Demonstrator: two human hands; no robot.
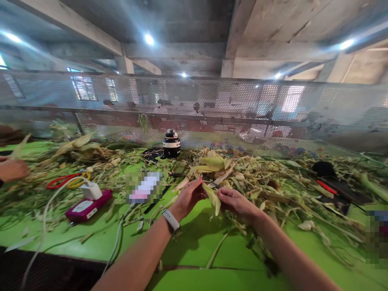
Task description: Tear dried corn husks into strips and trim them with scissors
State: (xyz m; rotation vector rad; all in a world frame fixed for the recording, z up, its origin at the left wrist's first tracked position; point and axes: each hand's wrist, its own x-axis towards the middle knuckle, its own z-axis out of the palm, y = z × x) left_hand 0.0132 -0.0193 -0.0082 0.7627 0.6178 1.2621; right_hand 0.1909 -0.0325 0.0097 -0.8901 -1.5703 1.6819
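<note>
My left hand (188, 197) and my right hand (235, 201) meet just above the green table (194, 242), both closed on an ear of corn in its husk (212, 194). Pale green husk leaves hang down between my fingers. A white watch sits on my left wrist. Right behind my hands lies a heap of corn husks (218, 165).
Husk scraps (287, 182) cover the table's far half. To the left lie a magenta power bank with a white charger and cable (87, 202) and red-and-yellow scissors (68, 180). A black device (171, 143) stands before the mesh fence. Another person's hand (12, 169) is at far left.
</note>
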